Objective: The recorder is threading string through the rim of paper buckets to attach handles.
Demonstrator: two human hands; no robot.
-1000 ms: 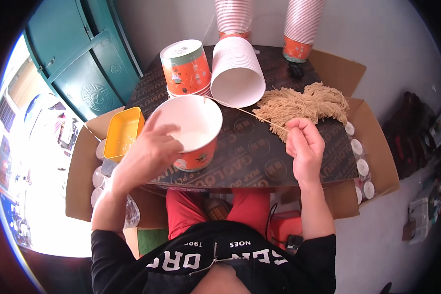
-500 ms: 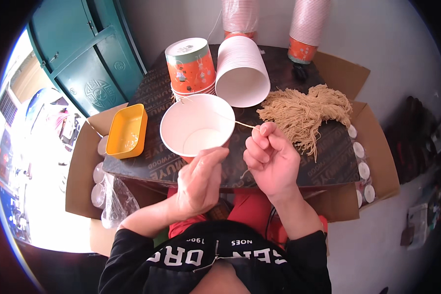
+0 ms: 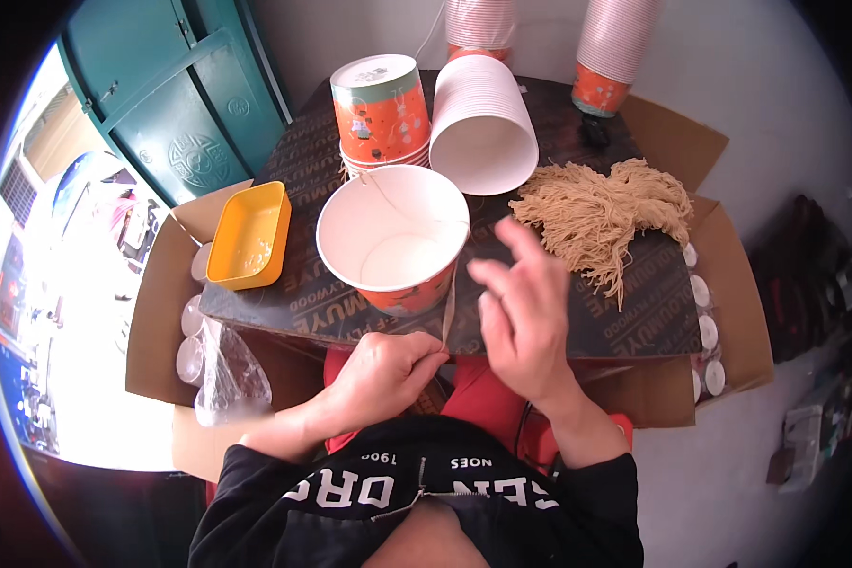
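Beyond the grip of the left hand point(image 3: 388, 374), on the table point(image 3: 655, 310), stands an open tub point(image 3: 393, 227); farther behind, an upturned tub point(image 3: 381, 118) and a sideways stack point(image 3: 478, 104). Tray point(image 3: 251, 237): left of the grip; string bundle point(image 3: 625, 213): right.

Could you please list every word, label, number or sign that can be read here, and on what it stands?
I describe the lettering without copying it.
Black shirt: large white letters and smaller characters, upside down.
Dark tabletop: repeated brownish lettering, partly covered.
Upturned paper tub: dark print on its base, too small to read.
Front paper tub: pictures on orange, no readable lettering.
Green door: round raised emblem, meaning unclear.
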